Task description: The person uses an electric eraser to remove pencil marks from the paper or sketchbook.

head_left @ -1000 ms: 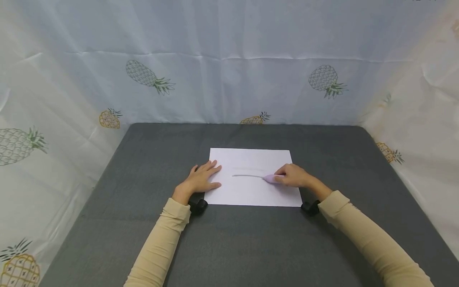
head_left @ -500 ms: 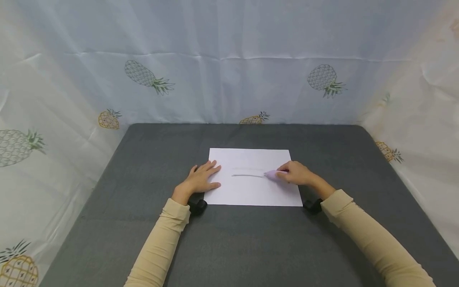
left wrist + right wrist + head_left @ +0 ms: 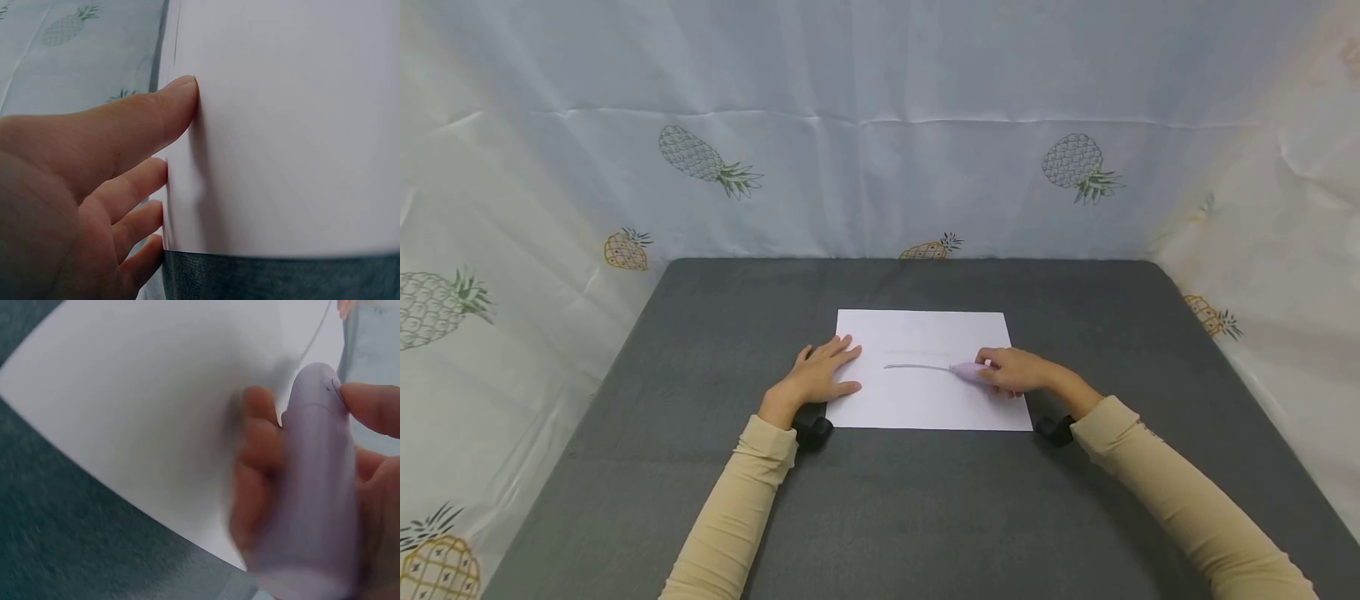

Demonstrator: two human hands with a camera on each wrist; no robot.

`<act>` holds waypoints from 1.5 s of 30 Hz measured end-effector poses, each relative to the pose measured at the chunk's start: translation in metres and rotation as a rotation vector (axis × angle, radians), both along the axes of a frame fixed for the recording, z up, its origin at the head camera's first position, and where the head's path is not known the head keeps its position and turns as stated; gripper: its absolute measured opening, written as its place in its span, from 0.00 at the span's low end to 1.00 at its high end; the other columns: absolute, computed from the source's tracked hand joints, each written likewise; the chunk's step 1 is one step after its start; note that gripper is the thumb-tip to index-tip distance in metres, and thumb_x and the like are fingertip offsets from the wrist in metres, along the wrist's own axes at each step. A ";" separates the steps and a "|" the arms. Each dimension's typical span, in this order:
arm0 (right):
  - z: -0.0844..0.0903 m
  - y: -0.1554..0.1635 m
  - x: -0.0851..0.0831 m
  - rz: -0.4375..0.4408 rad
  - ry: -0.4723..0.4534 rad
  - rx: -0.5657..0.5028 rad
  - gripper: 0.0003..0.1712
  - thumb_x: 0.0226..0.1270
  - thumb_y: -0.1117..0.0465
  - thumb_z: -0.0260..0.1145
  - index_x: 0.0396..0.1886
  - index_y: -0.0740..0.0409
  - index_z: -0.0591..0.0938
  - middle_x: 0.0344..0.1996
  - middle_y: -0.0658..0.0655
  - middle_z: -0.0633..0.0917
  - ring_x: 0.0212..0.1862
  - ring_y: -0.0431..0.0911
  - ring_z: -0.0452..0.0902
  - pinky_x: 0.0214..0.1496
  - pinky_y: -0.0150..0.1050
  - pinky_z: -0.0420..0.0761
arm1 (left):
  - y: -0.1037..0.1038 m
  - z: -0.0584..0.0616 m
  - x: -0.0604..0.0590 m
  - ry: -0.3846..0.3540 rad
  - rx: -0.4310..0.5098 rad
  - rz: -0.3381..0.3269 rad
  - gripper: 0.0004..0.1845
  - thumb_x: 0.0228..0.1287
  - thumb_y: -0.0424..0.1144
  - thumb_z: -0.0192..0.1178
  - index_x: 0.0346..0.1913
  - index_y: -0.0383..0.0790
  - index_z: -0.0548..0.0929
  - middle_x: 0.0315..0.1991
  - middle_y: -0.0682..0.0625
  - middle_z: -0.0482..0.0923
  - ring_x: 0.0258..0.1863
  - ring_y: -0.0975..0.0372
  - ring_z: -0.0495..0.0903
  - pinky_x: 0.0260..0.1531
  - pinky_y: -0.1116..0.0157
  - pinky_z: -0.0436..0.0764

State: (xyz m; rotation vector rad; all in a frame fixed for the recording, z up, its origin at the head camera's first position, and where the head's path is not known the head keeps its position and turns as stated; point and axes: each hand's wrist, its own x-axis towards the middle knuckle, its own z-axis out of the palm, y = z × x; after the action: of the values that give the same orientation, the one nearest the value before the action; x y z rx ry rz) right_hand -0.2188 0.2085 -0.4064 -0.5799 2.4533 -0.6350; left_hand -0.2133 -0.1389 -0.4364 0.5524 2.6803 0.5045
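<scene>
A white sheet of paper (image 3: 917, 408) lies on the dark table, with a thin grey line (image 3: 916, 366) drawn across its middle. Fingers spread, my left hand (image 3: 816, 372) rests on the sheet's left edge; its thumb (image 3: 165, 114) lies over the paper in the left wrist view. My right hand (image 3: 1018, 370) grips a thick lilac pen-shaped tool (image 3: 967, 372), whose narrow tip is at the right end of the line. In the right wrist view, the tool's wide rounded body (image 3: 319, 475) sits between thumb and curled fingers, hiding its tip.
The grey tabletop (image 3: 880, 517) extends around the sheet on all sides. Behind it and at both sides hangs a pale curtain (image 3: 865, 183) printed with pineapples. Black straps (image 3: 1054, 431) show under the wrists.
My right hand rises slightly with the lilac tool half a second ago, then comes back down to the line's right end, its fingers placed a little differently. The left hand and sheet stay in place.
</scene>
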 end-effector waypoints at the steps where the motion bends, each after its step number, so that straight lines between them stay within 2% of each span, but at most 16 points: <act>1: -0.001 -0.001 0.000 -0.005 0.022 0.000 0.13 0.70 0.59 0.51 0.45 0.63 0.76 0.22 0.54 0.79 0.21 0.40 0.68 0.23 0.32 0.70 | 0.000 0.000 0.000 0.001 -0.001 0.000 0.37 0.68 0.53 0.56 0.75 0.47 0.57 0.79 0.46 0.46 0.80 0.51 0.44 0.75 0.39 0.41; 7: -0.004 -0.005 0.001 -0.020 0.163 -0.001 0.16 0.67 0.57 0.55 0.42 0.65 0.82 0.19 0.53 0.80 0.24 0.39 0.70 0.27 0.32 0.68 | 0.000 0.000 0.000 0.005 -0.006 -0.003 0.37 0.67 0.53 0.56 0.75 0.47 0.57 0.79 0.46 0.46 0.80 0.51 0.44 0.75 0.39 0.41; 14: -0.004 -0.010 0.000 -0.004 0.243 0.035 0.17 0.67 0.57 0.56 0.43 0.65 0.84 0.34 0.59 0.85 0.32 0.44 0.72 0.34 0.33 0.69 | -0.001 -0.001 0.000 0.009 -0.009 -0.003 0.37 0.67 0.53 0.56 0.75 0.47 0.57 0.79 0.46 0.46 0.80 0.51 0.44 0.75 0.38 0.41; 16: -0.005 -0.011 0.000 -0.008 0.255 0.048 0.17 0.66 0.57 0.56 0.43 0.64 0.84 0.36 0.60 0.86 0.33 0.45 0.73 0.35 0.34 0.69 | -0.001 0.000 0.000 0.009 -0.008 -0.004 0.37 0.67 0.53 0.56 0.75 0.46 0.57 0.79 0.46 0.46 0.80 0.50 0.44 0.74 0.38 0.41; 24: -0.005 -0.014 0.000 -0.006 0.297 0.082 0.17 0.66 0.56 0.57 0.43 0.62 0.85 0.36 0.60 0.87 0.33 0.46 0.73 0.36 0.37 0.71 | -0.002 -0.001 -0.001 0.015 -0.002 -0.008 0.37 0.67 0.53 0.56 0.75 0.46 0.57 0.79 0.45 0.47 0.80 0.50 0.45 0.74 0.38 0.42; 39: -0.002 -0.015 -0.001 0.001 0.296 0.124 0.17 0.65 0.55 0.58 0.43 0.61 0.85 0.36 0.59 0.87 0.32 0.46 0.72 0.34 0.36 0.69 | -0.003 -0.002 -0.002 0.024 0.002 -0.021 0.37 0.68 0.52 0.55 0.75 0.45 0.58 0.79 0.44 0.48 0.79 0.49 0.46 0.74 0.38 0.43; 45: -0.004 -0.015 -0.002 -0.007 0.292 0.143 0.18 0.66 0.55 0.57 0.45 0.62 0.84 0.40 0.61 0.87 0.35 0.46 0.74 0.37 0.38 0.72 | -0.003 -0.002 -0.001 0.020 0.001 -0.019 0.37 0.68 0.52 0.55 0.75 0.46 0.57 0.79 0.45 0.47 0.79 0.49 0.45 0.74 0.38 0.42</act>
State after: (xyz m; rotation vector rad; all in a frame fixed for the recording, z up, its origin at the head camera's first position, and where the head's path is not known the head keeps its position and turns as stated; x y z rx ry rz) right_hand -0.2205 0.1930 -0.4100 -0.6452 2.7452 -0.3947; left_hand -0.2147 -0.1416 -0.4381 0.5855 2.6911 0.4975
